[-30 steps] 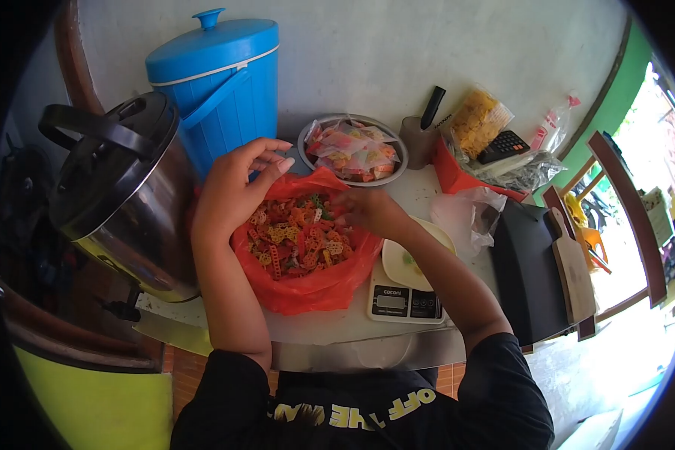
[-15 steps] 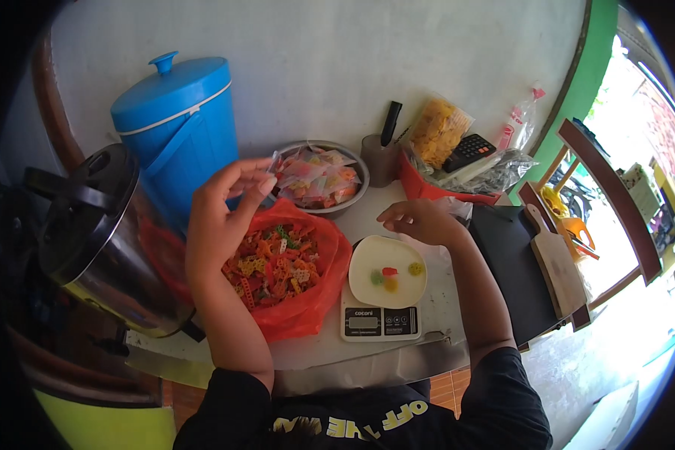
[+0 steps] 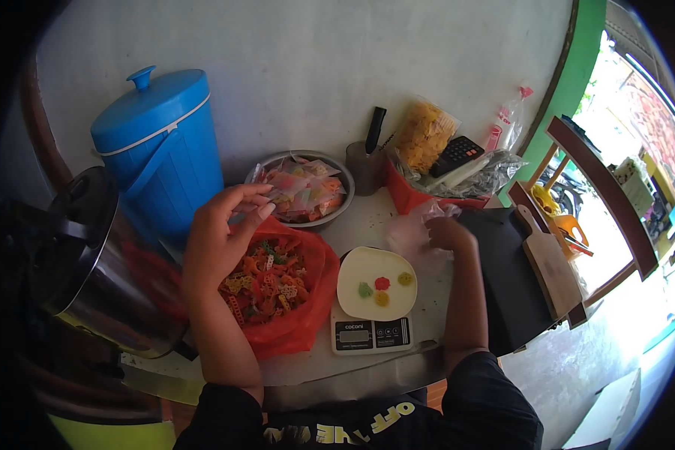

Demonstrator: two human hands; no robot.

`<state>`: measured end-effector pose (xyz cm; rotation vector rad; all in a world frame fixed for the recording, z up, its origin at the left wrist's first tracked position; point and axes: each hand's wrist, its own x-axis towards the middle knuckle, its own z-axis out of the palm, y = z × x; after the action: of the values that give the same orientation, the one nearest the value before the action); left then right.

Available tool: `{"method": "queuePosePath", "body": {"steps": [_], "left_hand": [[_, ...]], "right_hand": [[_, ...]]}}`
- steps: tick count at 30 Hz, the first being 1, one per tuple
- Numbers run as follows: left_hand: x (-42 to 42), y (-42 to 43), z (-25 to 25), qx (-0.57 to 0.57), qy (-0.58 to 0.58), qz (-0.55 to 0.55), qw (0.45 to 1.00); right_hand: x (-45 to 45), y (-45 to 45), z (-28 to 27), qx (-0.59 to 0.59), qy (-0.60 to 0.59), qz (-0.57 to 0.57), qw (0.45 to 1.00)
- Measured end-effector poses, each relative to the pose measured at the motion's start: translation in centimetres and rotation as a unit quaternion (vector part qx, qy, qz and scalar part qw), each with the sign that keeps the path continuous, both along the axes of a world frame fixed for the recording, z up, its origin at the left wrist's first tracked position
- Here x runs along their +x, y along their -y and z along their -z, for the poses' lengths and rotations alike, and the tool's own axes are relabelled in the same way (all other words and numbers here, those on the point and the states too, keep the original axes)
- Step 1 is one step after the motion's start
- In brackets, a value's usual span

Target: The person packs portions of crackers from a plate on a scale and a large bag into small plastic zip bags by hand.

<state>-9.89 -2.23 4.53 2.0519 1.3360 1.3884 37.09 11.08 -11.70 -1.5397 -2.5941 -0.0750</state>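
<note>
My left hand (image 3: 229, 229) is raised over the left side of a red plastic bag (image 3: 319, 300), its thumb and fingers pinching what looks like a small clear plastic bag. Colourful dry crackers (image 3: 274, 281) fill the red bag. At the right, my right hand (image 3: 448, 234) has its fingers curled on a crumpled clear plastic bag (image 3: 412, 232). Between the hands, a pale square plate (image 3: 367, 274) rests on a white kitchen scale (image 3: 371, 336). Several small coloured pieces lie apart on the plate, among them a red one (image 3: 382, 283).
A metal bowl (image 3: 346, 202) of filled packets stands behind the red bag. Left are a blue lidded container (image 3: 169, 161) and a large steel pot (image 3: 127, 292). Right are a red basket (image 3: 405, 196) with a calculator (image 3: 457, 154), a black case (image 3: 495, 277) and a wooden board (image 3: 551, 262).
My right hand has moved from the crackers across the plate to the clear bag at the right. My left hand stays raised beside the red bag. The view has shifted, showing the whole plate.
</note>
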Motion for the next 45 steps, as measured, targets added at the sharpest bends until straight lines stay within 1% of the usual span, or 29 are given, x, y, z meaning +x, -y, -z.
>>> {"method": "queuePosePath", "body": {"steps": [1,3,6,9,12,15,17,18,21,24,25,27,30,32,33,36,39,42,45], "left_hand": [[0.2,-0.1,0.1,0.007,-0.005,0.004,1.0],[0.7,-0.2,0.3,0.021,-0.017,0.012,1.0],[1.4,-0.2,0.6,0.025,-0.024,0.014,0.999],[1.9,-0.6,1.0,0.026,-0.031,0.03,0.999],[2.9,-0.7,1.1,0.017,-0.033,0.042,0.998],[3.9,-0.8,1.3,0.027,-0.047,0.048,0.997],[4.4,-1.0,1.6,0.024,-0.06,0.061,0.996],[4.7,-0.9,1.5,0.022,-0.067,0.066,0.995],[6.2,0.4,0.6,0.077,-0.08,0.054,0.992],[8.1,1.2,-0.3,0.091,-0.036,0.084,0.992],[8.7,1.1,-0.3,0.075,-0.022,0.097,0.992],[9.8,0.4,0.3,0.044,0.007,0.122,0.991],[10.9,-0.4,1.7,-0.045,0.01,0.152,0.987],[11.3,-2.6,5.0,-0.073,0.126,0.244,0.959],[11.6,-2.9,5.3,-0.088,0.184,0.288,0.936],[11.1,-2.7,4.8,-0.16,0.23,0.229,0.932],[10.6,-3.1,5.2,-0.123,0.259,0.202,0.937],[10.3,-3.2,4.9,-0.083,0.31,0.186,0.929],[10.3,-2.9,4.7,-0.038,0.315,0.196,0.928]], "right_hand": [[-1.1,0.0,0.1,-0.009,0.02,-0.002,1.0],[-4.5,0.0,0.3,-0.127,0.079,0.129,0.98],[-4.8,-0.4,0.5,0.026,-0.062,0.073,0.995],[-4.2,-0.1,-1.9,0.028,-0.07,0.024,0.997],[-3.6,1.4,-5.0,0.066,-0.086,0.08,0.991],[-4.0,4.1,-8.5,0.042,-0.214,0.162,0.962],[-4.4,6.2,-10.7,0.059,-0.236,0.192,0.951],[-4.4,6.7,-11.3,0.068,-0.247,0.206,0.945],[-3.8,6.7,-11.8,0.092,-0.277,0.226,0.929],[-3.9,7.6,-13.1,0.114,-0.396,0.126,0.902],[-4.1,7.7,-13.3,0.091,-0.463,0.081,0.878],[-5.1,7.8,-13.6,0.044,-0.585,-0.011,0.81],[-8.6,8.2,-13.5,0.04,-0.689,-0.115,0.715],[-10.5,8.5,-13.1,0.024,-0.685,-0.172,0.708],[-11.2,8.7,-12.8,0.014,-0.682,-0.2,0.703],[-12.8,9.5,-12.8,-0.01,-0.598,-0.276,0.753],[-14.4,10.7,-13.3,-0.091,-0.597,-0.218,0.767],[-15.0,10.4,-12.9,-0.06,-0.508,-0.232,0.827],[-15.3,10.6,-12.6,-0.084,-0.517,-0.237,0.818]]}}
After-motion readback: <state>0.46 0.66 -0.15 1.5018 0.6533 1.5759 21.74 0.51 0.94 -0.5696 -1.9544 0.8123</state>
